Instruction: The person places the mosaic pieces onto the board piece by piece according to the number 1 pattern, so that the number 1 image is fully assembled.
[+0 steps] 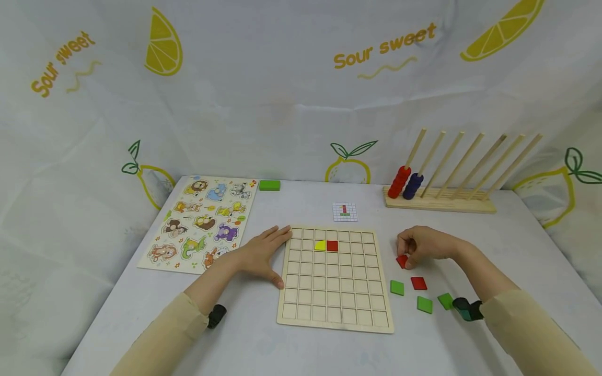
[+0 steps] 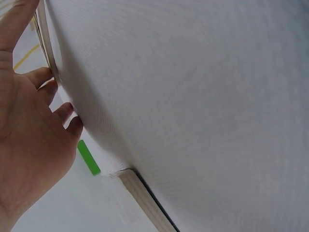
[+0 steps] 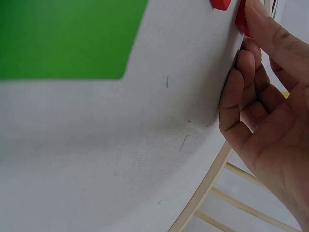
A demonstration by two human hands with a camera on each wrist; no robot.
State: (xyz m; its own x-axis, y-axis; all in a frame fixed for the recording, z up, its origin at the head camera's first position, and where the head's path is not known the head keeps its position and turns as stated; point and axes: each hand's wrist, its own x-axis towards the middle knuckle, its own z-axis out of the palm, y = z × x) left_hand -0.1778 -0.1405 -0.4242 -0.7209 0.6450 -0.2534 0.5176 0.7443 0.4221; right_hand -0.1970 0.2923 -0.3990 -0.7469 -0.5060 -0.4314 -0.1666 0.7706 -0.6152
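A wooden grid board [image 1: 337,277] lies flat on the table. One yellow quarter-round piece [image 1: 321,245] and one red square tile [image 1: 332,246] sit side by side in its second row. My left hand [image 1: 261,255] touches the board's left edge with fingers and thumb spread. To the right of the board, my right hand [image 1: 425,244] pinches another red square tile [image 1: 402,261] between thumb and fingers, at the table surface. The right wrist view shows this tile [image 3: 243,21] partly hidden by the thumb. Near that hand lie a loose red tile [image 1: 418,283] and green tiles [image 1: 425,305].
A small pattern card [image 1: 345,212] lies behind the board. At the back right stands a peg rack [image 1: 439,201] with red and blue beads. An animal puzzle board [image 1: 199,224] occupies the left side, with a green block [image 1: 269,185] beside it. Printed cloth hangs behind.
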